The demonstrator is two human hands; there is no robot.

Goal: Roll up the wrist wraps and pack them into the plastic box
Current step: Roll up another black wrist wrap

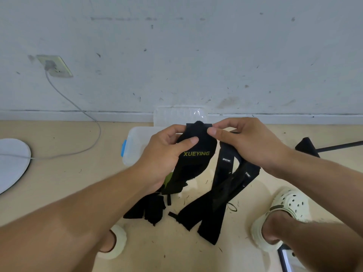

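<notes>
I hold a black wrist wrap (198, 160) with yellow "XUEYING" lettering above the floor. My left hand (167, 154) grips its left side, thumb pressed on the front. My right hand (241, 142) pinches its top edge between thumb and fingers. The wrap's lower end hangs down toward the floor. Two more black wraps (218, 193) lie crossed on the floor under my right hand. Another black bundle (149, 209) lies lower left. The clear plastic box (135, 142) with a blue latch sits behind my hands, its lid (176, 114) leaning open against the wall.
A grey wall stands close behind the box. A wall socket (55, 65) feeds a cable (82, 110) running to a white round object (11, 161) at the left. A black stand leg (314, 148) lies at the right. My feet in pale clogs (284, 213) flank the wraps.
</notes>
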